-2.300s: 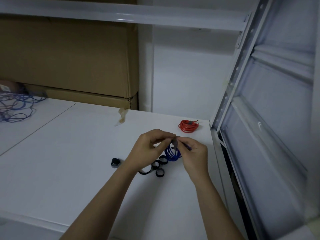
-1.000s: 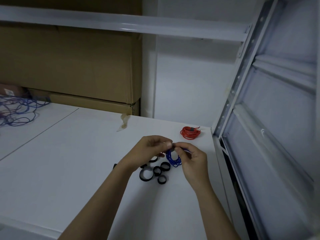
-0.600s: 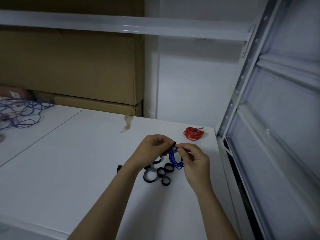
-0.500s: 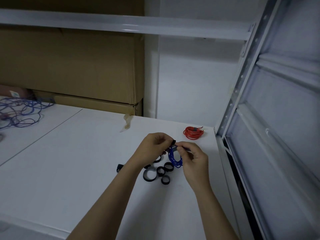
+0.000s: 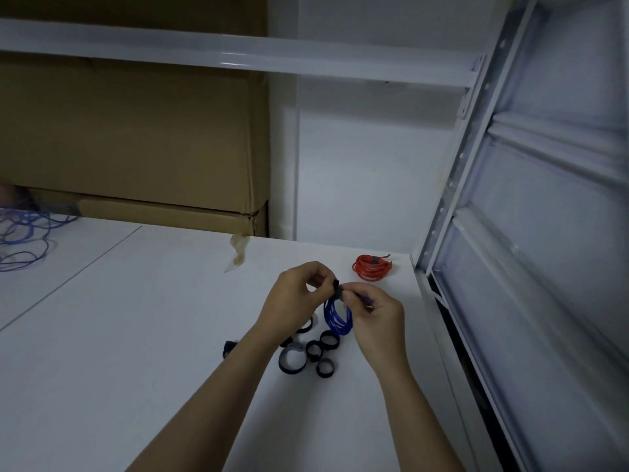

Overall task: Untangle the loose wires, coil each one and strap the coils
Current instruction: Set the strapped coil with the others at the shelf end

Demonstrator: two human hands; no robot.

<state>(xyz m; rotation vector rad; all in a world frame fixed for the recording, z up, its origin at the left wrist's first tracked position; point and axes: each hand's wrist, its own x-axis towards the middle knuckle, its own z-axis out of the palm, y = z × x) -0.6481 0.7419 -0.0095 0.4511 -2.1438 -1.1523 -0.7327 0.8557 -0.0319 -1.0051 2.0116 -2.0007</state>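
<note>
A small blue wire coil [image 5: 337, 318] hangs between my two hands above the white table [image 5: 136, 335]. My left hand [image 5: 296, 301] pinches a black strap [image 5: 336, 288] at the top of the coil. My right hand [image 5: 377, 318] pinches the coil's top from the other side. A red coil [image 5: 371, 268], bound with a dark strap, lies at the table's far right corner. Several black strap loops [image 5: 308, 352] lie on the table under my hands. A tangle of loose blue wires [image 5: 23, 236] lies at the far left.
Large cardboard boxes [image 5: 136, 137] stand along the back of the table. A white metal shelf upright [image 5: 452, 185] and panel close off the right side, and a shelf beam [image 5: 238, 59] runs overhead. A scrap of tape [image 5: 237, 255] hangs by the box corner.
My hands have stayed together on the blue coil, working the black strap at its top with small finger shifts. The view has drifted slightly; the red coil and loops lie unmoved.
</note>
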